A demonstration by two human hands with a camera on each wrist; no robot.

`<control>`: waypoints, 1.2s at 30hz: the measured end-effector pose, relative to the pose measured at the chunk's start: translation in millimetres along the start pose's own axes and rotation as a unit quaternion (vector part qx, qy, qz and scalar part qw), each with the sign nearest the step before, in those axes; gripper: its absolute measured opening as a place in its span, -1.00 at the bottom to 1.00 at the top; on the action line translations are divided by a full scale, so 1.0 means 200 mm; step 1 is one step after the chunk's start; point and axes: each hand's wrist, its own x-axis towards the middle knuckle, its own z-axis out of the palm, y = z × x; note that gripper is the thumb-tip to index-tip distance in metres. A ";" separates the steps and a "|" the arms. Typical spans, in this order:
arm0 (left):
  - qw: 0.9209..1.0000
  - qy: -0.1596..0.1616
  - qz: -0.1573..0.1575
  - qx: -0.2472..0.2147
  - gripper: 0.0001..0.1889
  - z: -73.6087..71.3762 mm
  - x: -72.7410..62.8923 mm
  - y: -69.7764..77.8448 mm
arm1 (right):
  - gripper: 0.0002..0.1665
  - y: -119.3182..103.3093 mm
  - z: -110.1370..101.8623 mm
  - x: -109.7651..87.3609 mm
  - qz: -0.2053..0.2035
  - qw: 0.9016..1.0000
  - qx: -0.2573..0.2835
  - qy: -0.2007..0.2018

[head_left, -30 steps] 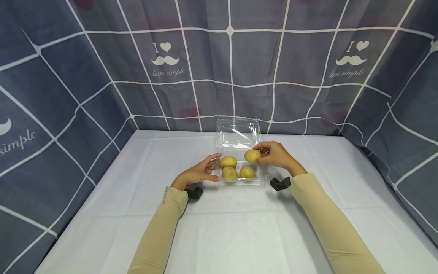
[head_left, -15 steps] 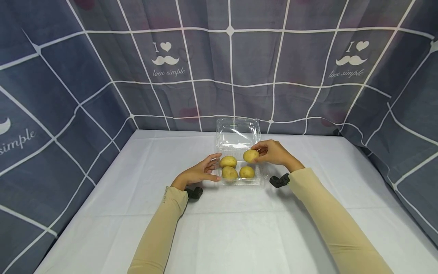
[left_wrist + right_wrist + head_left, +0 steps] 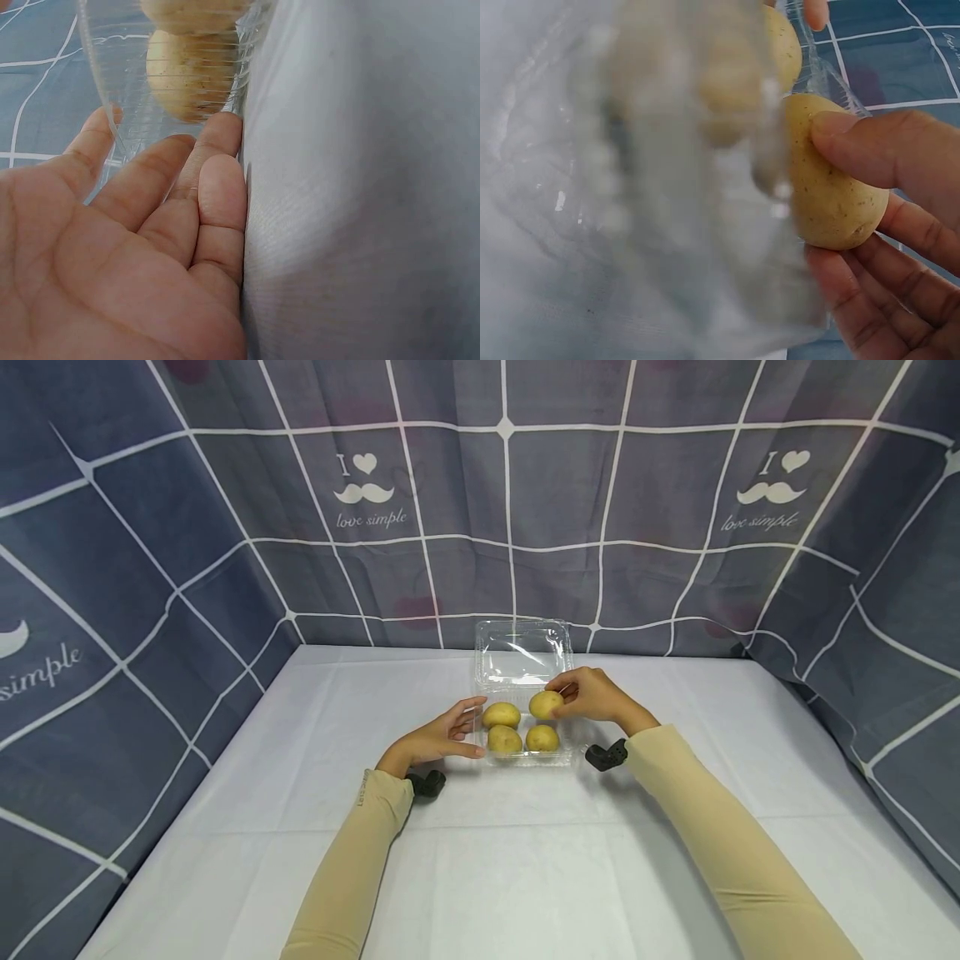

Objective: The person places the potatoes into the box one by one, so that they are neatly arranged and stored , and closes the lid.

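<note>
A clear plastic clamshell box (image 3: 555, 760) stands on the table with its lid (image 3: 523, 656) raised at the back. Three yellow potatoes sit inside: one at the back left (image 3: 501, 715), one at the front left (image 3: 504, 740) and one at the front right (image 3: 542, 738). My right hand (image 3: 596, 697) pinches another potato (image 3: 832, 180) between thumb and fingers, over the back right of the box. My left hand (image 3: 438, 735) lies along the box's left side with fingers extended; in the left wrist view its fingertips (image 3: 223, 131) are right at the clear wall.
A white cloth (image 3: 480, 877) covers the table. Behind and at both sides hangs a dark grid-patterned curtain (image 3: 562, 485). Black wrist devices sit under the left wrist (image 3: 427, 783) and the right wrist (image 3: 606, 755).
My right hand has shifted slightly left with the potato, further over the box. The left hand and the other potatoes have stayed put.
</note>
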 end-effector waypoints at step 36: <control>1.000 0.006 0.002 0.009 0.05 0.01 -0.01 0.02 | -0.47 0.07 0.06 -0.02 -0.012 0.999 -0.016 0.036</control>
